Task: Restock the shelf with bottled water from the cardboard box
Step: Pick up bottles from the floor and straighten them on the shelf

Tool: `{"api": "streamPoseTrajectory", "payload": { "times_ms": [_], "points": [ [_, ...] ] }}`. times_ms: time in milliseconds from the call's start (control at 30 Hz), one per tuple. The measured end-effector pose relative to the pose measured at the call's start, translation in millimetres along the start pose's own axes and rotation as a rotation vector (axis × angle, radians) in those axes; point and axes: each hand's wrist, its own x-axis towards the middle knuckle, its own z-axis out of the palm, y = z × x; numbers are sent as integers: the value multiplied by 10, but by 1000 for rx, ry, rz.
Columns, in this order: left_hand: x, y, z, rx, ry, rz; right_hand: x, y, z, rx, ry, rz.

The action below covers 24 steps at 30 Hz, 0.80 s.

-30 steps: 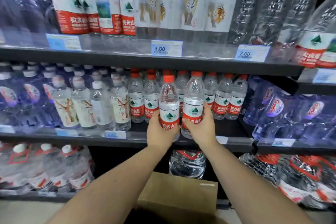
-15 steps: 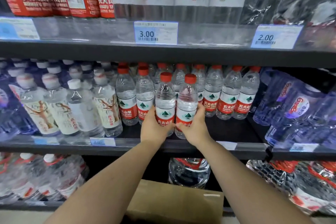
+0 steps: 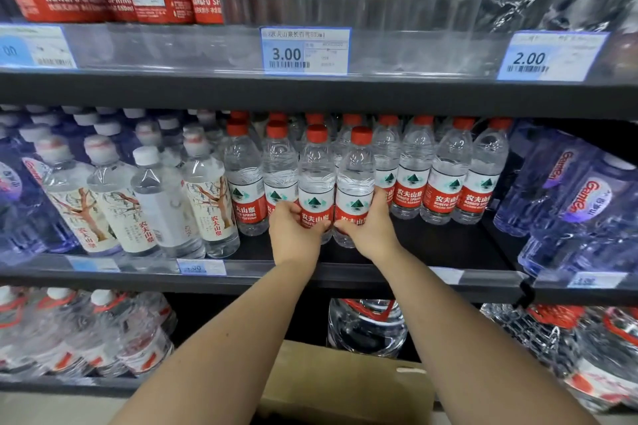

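Note:
Two small red-capped water bottles stand upright side by side on the middle shelf [image 3: 431, 245]. My left hand [image 3: 293, 235] grips the left bottle [image 3: 316, 176] at its red label. My right hand [image 3: 371, 231] grips the right bottle [image 3: 355, 172] the same way. Both sit just in front of a row of matching red-capped bottles [image 3: 448, 179]. The brown cardboard box [image 3: 345, 386] lies below my forearms, in front of the bottom shelf; its inside is hidden.
White-capped bottles with tree labels [image 3: 152, 197] fill the shelf to the left, and blue-tinted bottles [image 3: 569, 203] stand at the right. The upper shelf edge [image 3: 310, 93] hangs close above the caps. Large jugs [image 3: 367, 324] stand on the bottom shelf.
Both hands have pushed the two bottles deeper onto the middle shelf, closer to the back row. The camera has moved nearer to the shelf.

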Motion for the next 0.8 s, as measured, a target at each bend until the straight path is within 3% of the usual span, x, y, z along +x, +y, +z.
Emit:
{"api": "streamPoseTrajectory", "payload": {
  "times_ms": [167,333,500,667,800],
  "points": [
    [64,14,97,58,43,-41,42,5,59,-330,105,82],
    [-2,56,68,148,10,4,44,-15,76,-248,79,147],
    [-173,142,-59,297,-78,227,-154,-118,-166,-227,51,102],
    [-472,532,-223,632,-227,528,-506,-307,-829,-582,-49,-166],
    [-976,872,-132,827,-346,688,-917,-410,-1467,-731,-52,-236]
  ]
}}
